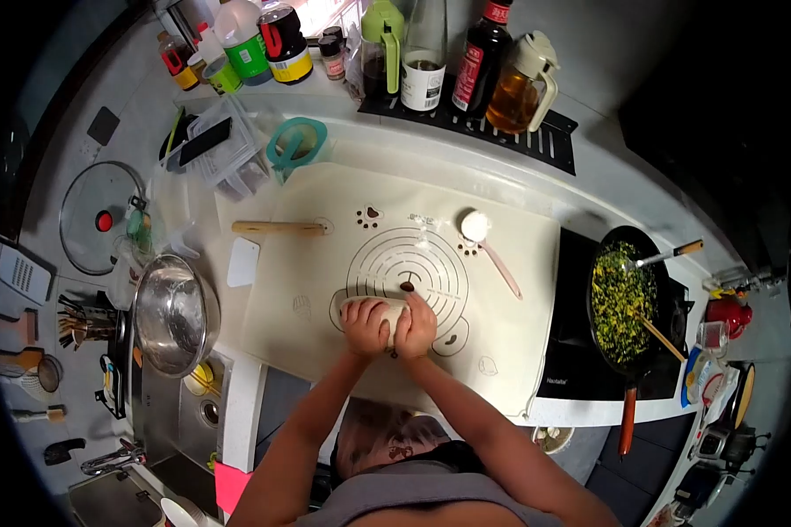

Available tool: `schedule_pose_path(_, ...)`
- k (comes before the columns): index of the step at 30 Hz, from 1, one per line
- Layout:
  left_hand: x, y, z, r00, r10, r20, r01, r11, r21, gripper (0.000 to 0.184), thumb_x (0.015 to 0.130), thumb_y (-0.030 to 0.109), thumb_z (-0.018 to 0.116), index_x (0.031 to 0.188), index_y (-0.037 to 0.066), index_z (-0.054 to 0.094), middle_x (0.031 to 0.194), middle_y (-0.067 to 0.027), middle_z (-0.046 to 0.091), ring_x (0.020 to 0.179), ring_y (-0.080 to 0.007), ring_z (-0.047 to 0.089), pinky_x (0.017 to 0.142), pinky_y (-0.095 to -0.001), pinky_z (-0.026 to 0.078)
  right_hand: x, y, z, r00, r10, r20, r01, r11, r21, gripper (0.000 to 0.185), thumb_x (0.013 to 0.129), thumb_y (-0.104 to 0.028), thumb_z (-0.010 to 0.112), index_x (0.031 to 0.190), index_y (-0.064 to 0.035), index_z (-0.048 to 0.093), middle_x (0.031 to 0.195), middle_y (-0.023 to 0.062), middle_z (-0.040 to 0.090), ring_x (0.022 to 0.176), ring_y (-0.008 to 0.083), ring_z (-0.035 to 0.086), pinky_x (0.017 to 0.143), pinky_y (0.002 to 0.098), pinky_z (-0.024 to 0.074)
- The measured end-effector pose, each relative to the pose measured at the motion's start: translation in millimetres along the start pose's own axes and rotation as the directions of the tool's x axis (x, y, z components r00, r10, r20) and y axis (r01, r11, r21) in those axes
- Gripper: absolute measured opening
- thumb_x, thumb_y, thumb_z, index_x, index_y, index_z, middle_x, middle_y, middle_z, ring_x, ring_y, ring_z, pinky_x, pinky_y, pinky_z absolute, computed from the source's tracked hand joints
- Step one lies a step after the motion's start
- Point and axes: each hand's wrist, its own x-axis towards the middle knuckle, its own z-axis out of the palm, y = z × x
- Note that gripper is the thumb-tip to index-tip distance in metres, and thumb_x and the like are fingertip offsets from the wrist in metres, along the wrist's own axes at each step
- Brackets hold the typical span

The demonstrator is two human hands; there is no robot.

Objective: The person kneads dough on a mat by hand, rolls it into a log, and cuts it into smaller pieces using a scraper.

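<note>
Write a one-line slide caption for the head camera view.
Left hand and right hand clasp pale dough on a printed mat, a wooden rolling pin lying off to the left.

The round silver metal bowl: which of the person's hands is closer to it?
Left. The left hand is on the pale dough, to the right of the round silver metal bowl; the right hand is on the dough's far side, farther right.

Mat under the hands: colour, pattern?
Cream mat, printed with dark concentric circles and paw prints; shows in the head view.
</note>
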Motion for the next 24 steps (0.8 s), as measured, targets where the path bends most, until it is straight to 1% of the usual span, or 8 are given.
schedule_pose_path(6,59.0,-35.6,35.6,0.983,-0.106,0.148,0.117,0.991,-0.063,0.015,0.081,0.019,0.057,0.076,0.007,0.064,0.075,-0.0107,0.064,0.066,-0.0309,0.058,0.066,-0.041,0.046,46.3,19.1,18.2,0.994,0.086,0.074,-0.083,0.996,-0.042,0.02,0.089,-0.016,0.051,0.096,-0.0038,0.065,0.087,0.0168,0.066,0.077,0.0338,0.063,0.068,0.0399,0.0498)
schedule_pose_path(9,81.7,-42.5,49.8,0.936,-0.238,0.258,0.233,0.971,0.052,0.027,0.087,0.023,0.053,0.069,0.006,0.064,0.068,-0.0139,0.063,0.062,-0.0338,0.059,0.062,-0.0434,0.047,61.3,26.6,25.6,0.978,0.185,0.09,-0.171,0.974,-0.151,0.022,0.09,-0.022,0.05,0.092,-0.0083,0.067,0.075,0.0149,0.065,0.066,0.0332,0.063,0.06,0.0404,0.0496)
schedule_pose_path(13,111.6,-45.0,62.4,0.757,-0.492,0.429,0.465,0.868,0.176,0.042,0.092,0.034,0.044,0.072,0.005,0.067,0.072,-0.0179,0.065,0.069,-0.0378,0.063,0.065,-0.048,0.049,73.0,36.2,35.9,0.948,0.302,0.105,-0.259,0.918,-0.302,0.025,0.091,-0.028,0.048,0.089,-0.0127,0.068,0.063,0.0127,0.063,0.055,0.0336,0.061,0.053,0.0421,0.0477)
schedule_pose_path(16,123.1,-52.1,74.4,0.62,-0.615,0.487,0.57,0.78,0.259,0.049,0.093,0.041,0.04,0.078,0.005,0.069,0.077,-0.0197,0.066,0.076,-0.0396,0.064,0.071,-0.0483,0.05,72.0,33.8,34.6,0.959,0.28,0.047,-0.262,0.935,-0.237,0.02,0.089,-0.027,0.052,0.087,-0.0128,0.066,0.058,0.0097,0.061,0.054,0.0309,0.06,0.053,0.0401,0.0479)
schedule_pose_path(18,125.8,-64.6,80.8,0.545,-0.656,0.522,0.621,0.734,0.275,0.051,0.093,0.043,0.039,0.082,0.005,0.071,0.08,-0.0202,0.067,0.076,-0.0404,0.064,0.072,-0.0481,0.05,70.3,29.9,26.2,0.933,0.33,0.145,-0.301,0.934,-0.192,0.021,0.088,-0.027,0.054,0.091,-0.0104,0.066,0.063,0.011,0.063,0.055,0.0296,0.061,0.055,0.0397,0.0488)
schedule_pose_path(19,125.0,-64.2,76.3,0.582,-0.652,0.486,0.619,0.743,0.255,0.053,0.094,0.046,0.038,0.085,0.005,0.071,0.082,-0.0205,0.067,0.08,-0.0399,0.064,0.075,-0.0463,0.05,69.9,27.5,21.1,0.917,0.348,0.194,-0.319,0.933,-0.167,0.021,0.088,-0.027,0.055,0.093,-0.0092,0.066,0.066,0.0116,0.064,0.055,0.029,0.061,0.056,0.0395,0.0492)
schedule_pose_path(22,108.0,-78.5,79.3,0.515,-0.708,0.483,0.74,0.652,0.166,0.053,0.091,0.05,0.044,0.082,0.005,0.071,0.083,-0.0194,0.067,0.082,-0.0385,0.064,0.076,-0.0451,0.049,51.6,21.5,3.1,0.982,0.138,0.131,-0.149,0.986,0.077,0.029,0.086,-0.024,0.061,0.107,-0.0045,0.064,0.077,0.014,0.066,0.052,0.0242,0.056,0.053,0.0352,0.0464)
schedule_pose_path(24,93.2,-68.3,63.6,0.615,-0.605,0.506,0.702,0.712,-0.002,0.049,0.087,0.051,0.053,0.083,0.004,0.07,0.083,-0.019,0.067,0.082,-0.0379,0.064,0.075,-0.0435,0.05,33.2,21.3,-7.9,0.965,0.183,0.189,-0.204,0.974,0.101,0.039,0.084,-0.022,0.064,0.116,-0.0006,0.058,0.091,0.0174,0.064,0.062,0.0204,0.055,0.06,0.0314,0.0465)
